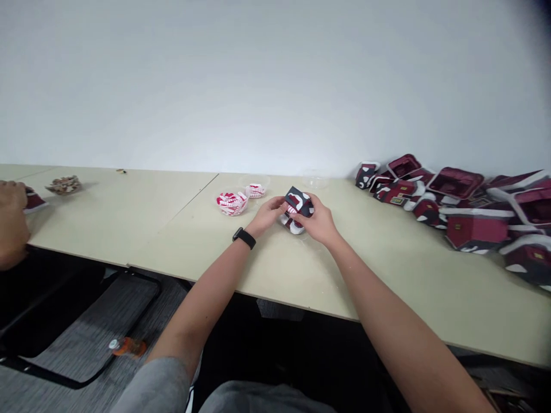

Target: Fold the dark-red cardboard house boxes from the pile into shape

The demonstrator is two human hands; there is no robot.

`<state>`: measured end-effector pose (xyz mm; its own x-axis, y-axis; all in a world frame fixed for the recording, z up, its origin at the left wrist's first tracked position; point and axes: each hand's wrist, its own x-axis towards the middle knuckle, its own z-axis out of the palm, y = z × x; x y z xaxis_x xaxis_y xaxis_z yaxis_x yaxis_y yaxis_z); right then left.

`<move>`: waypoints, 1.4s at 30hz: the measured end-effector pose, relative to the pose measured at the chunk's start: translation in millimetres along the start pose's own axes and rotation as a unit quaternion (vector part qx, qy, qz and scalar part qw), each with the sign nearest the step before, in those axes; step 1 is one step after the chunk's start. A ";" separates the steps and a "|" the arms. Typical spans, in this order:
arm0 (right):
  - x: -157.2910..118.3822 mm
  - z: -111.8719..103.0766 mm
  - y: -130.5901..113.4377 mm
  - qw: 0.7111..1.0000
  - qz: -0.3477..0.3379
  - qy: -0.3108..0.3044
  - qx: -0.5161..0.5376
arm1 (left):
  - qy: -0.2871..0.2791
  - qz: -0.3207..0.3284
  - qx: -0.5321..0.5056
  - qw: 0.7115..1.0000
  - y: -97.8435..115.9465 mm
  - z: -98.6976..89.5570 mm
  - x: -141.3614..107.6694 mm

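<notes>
Our fingers (pixel 276 205) curl around a folded card model (pixel 298 202), dark navy with white and maroon patches, and pinch it from both sides. The left hand (pixel 268 213) presses on its left side and the right hand (pixel 317 219) cups its right side, with the fingertips closed on the card, not spread. Directly beneath sits a white-and-maroon card part (pixel 293 225), though we cannot tell whether it is joined to the model. An even pinch from both sides should suit this thin card, since uneven pressure could crease it, and fingertips kept near the folds should steady its shape.

A black watch (pixel 244 238) circles our left wrist. The hands work near the middle of the surface (pixel 370 275), back from its near edge. Toward the far edge, to the left, a clear bowl (pixel 224 192) holds red-and-white paper pieces (pixel 231 203), and a clear dish (pixel 267 179) holds more. A clear lid (pixel 314 180) lies beyond the right hand. Maroon card houses (pixel 456 183) crowd the right end, while at the far left another person's hand (pixel 12 212) holds a maroon card piece (pixel 34 202).
</notes>
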<state>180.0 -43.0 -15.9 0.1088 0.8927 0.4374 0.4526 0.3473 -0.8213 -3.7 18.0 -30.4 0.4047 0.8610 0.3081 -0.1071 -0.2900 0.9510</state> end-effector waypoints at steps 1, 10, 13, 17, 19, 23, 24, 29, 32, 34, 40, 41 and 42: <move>-0.5 -0.3 -1.6 1.000 0.006 -0.001 0.013 | -0.012 -0.007 -0.007 1.000 1.3 0.4 -1.2; -2.1 -1.2 -5.2 0.988 0.078 -0.044 0.128 | -0.048 -0.074 -0.095 0.992 -0.7 3.0 -4.7; -3.5 -0.8 -3.2 0.985 0.085 -0.063 0.139 | -0.057 -0.115 -0.101 0.987 -0.5 4.9 -6.5; -5.1 0.5 -2.1 0.985 0.097 -0.076 0.119 | -0.044 -0.132 -0.100 0.985 0.7 8.3 -8.6; -5.6 1.7 -2.9 0.985 0.104 -0.069 0.116 | -0.035 -0.134 -0.097 0.986 1.2 9.7 -8.7; -5.6 3.7 -3.6 0.983 0.113 -0.058 0.130 | -0.034 -0.137 -0.087 0.986 2.3 11.7 -9.1; -5.5 4.0 -3.3 0.983 0.115 -0.057 0.132 | -0.038 -0.136 -0.087 0.986 2.8 11.9 -9.6; -5.2 4.8 -0.7 0.982 0.131 -0.055 0.125 | -0.037 -0.128 -0.093 0.987 4.9 12.8 -12.9; -5.0 5.5 0.5 0.981 0.133 -0.064 0.127 | -0.022 -0.106 -0.098 0.989 3.2 12.3 -12.7; -4.8 6.0 1.6 0.982 0.129 -0.066 0.121 | -0.009 -0.100 -0.094 0.990 0.5 11.6 -11.5; -5.2 7.2 4.4 0.988 0.105 -0.052 0.100 | -0.004 -0.099 -0.064 0.993 -4.5 12.1 -8.9; -5.4 7.3 4.4 0.989 0.099 -0.047 0.094 | 0.005 -0.086 -0.056 0.995 -4.2 12.8 -8.8; -5.5 7.4 4.3 0.991 0.093 -0.039 0.085 | 0.022 -0.071 -0.043 0.996 -3.4 13.6 -8.8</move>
<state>174.8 -44.3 -24.5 0.1044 0.9629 0.2487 0.2741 0.2126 -0.9379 5.4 5.7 -36.6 0.3809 0.9090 0.1694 -0.1293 -0.1291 0.9832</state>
